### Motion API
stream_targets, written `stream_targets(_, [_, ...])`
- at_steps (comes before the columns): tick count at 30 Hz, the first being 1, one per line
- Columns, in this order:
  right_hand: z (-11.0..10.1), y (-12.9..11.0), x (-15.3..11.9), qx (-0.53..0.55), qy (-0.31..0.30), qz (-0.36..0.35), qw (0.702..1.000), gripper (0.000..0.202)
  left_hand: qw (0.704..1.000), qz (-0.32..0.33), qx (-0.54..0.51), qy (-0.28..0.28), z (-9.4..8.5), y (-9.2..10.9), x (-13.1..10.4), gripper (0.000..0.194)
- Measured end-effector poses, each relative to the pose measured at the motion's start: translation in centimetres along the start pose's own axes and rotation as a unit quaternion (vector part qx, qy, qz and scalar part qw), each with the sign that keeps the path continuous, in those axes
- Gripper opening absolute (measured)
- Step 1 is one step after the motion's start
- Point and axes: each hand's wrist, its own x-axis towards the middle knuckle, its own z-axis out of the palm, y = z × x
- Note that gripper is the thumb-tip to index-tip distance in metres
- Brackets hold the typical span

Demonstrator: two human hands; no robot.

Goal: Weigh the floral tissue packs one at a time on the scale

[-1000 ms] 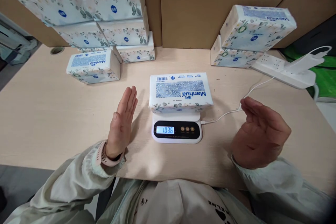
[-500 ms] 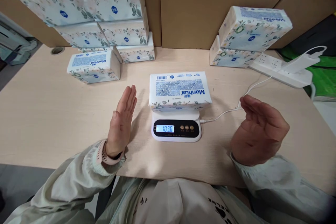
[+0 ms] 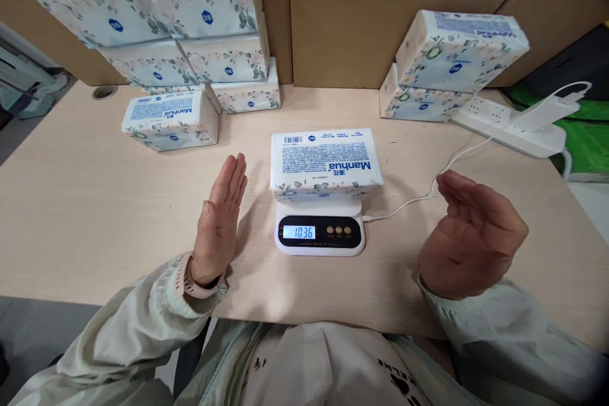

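Observation:
A pack of tissues (image 3: pixel 326 165) lies flat on a white digital scale (image 3: pixel 320 244) in the middle of the table. Blue-lit digits on the display read 103.6, and a white cable plugs into the scale's right side. My left hand (image 3: pixel 220 222) is raised to the left of the pack, fingers stretched out, palm turned inward, holding nothing. To the right of the scale, my right hand (image 3: pixel 471 235) is held up with its fingers extended and slightly bent, also holding nothing. Neither hand touches the pack or the scale.
Stacked tissue packs (image 3: pixel 190 32) stand at the back left, with a single tissue pack (image 3: pixel 171 119) in front. Two more tissue packs (image 3: pixel 457 57) are piled at the back right beside a white power strip (image 3: pixel 518 127). Brown cardboard (image 3: pixel 380 19) borders the table's rear.

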Motion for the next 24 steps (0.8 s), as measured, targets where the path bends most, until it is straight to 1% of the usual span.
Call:
stream_targets(9, [0.0,0.4,0.0,-0.018,0.011,-0.015,1.000,0.059,1.000,0.012,-0.005,-0.005,-0.1,-0.1,-0.1,0.068])
stream_targets(17, [-0.1,0.6,-0.2,-0.004,0.008,0.007,1.000,0.057,1.000,0.002,-0.003,0.000,0.1,0.1,-0.1,0.072])
stream_targets(20, [-0.2,0.8,-0.2,0.003,0.002,-0.002,1.000,0.058,1.000,0.008,-0.006,-0.003,0.0,0.1,-0.2,0.071])
stream_targets(24, [-0.6,1.2,-0.1,0.011,-0.026,-0.030,0.999,0.058,0.999,0.028,-0.001,-0.018,-0.2,-0.2,-0.2,0.066])
